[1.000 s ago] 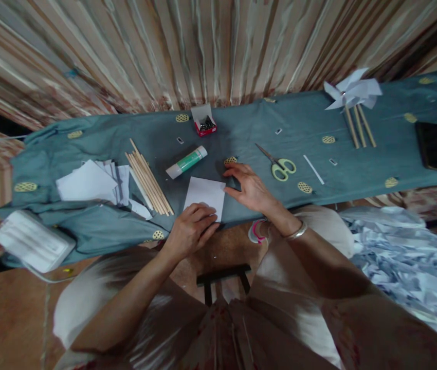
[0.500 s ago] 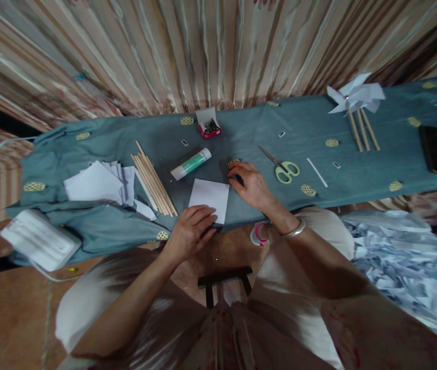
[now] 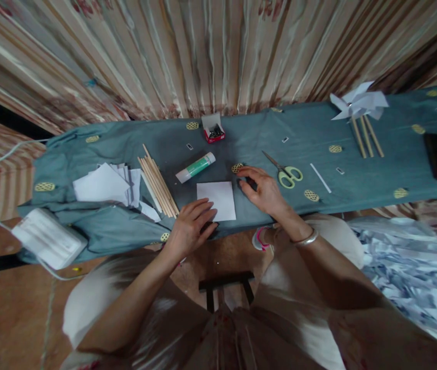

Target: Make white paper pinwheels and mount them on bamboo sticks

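The white paper square (image 3: 221, 201), just below the glue stick (image 3: 195, 167), had turned slightly: its upper edge, slanted a second earlier, now ran almost level, and its lower right corner had swung outward. The right hand (image 3: 261, 191), whose thumb had been at the square's upper right corner, had drawn farther right of the glue stick and stood clear of the paper. Below the glue stick, the left hand (image 3: 190, 225) had slipped leftward, baring more of the square's lower edge.
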Tool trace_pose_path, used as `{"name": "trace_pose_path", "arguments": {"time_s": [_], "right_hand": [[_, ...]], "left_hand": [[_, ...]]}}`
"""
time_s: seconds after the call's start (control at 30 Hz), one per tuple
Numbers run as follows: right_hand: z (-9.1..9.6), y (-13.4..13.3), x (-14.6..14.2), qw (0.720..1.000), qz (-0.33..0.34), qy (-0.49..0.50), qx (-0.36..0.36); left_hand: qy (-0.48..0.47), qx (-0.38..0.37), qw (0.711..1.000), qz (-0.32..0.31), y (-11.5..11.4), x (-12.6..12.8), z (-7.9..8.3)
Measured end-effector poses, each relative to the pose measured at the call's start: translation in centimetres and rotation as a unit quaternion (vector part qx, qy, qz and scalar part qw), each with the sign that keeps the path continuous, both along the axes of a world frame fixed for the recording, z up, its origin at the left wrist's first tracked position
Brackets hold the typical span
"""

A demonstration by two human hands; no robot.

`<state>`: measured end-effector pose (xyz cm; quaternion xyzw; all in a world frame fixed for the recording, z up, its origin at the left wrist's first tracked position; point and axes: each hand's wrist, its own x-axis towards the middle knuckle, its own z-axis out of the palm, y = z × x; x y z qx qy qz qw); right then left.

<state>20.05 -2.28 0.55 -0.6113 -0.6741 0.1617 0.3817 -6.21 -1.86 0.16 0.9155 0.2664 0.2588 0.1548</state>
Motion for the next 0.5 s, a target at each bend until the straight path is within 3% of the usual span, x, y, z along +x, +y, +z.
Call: {"name": "trace_pose_path", "arguments": {"time_s": [0.13,0.5], "right_hand": [[0.4,-0.5,-0.1,1.0,0.011,0.007,0.012],[0.9,-2.4,-1.9,0.993,0.085,-0.072,0.024]], "left_hand": [[0.049,0.025,0.998,0.012,0.2,0.7,0.6],[0.046,0.073,0.996,0.02,1.3,3.0,1.3]]}}
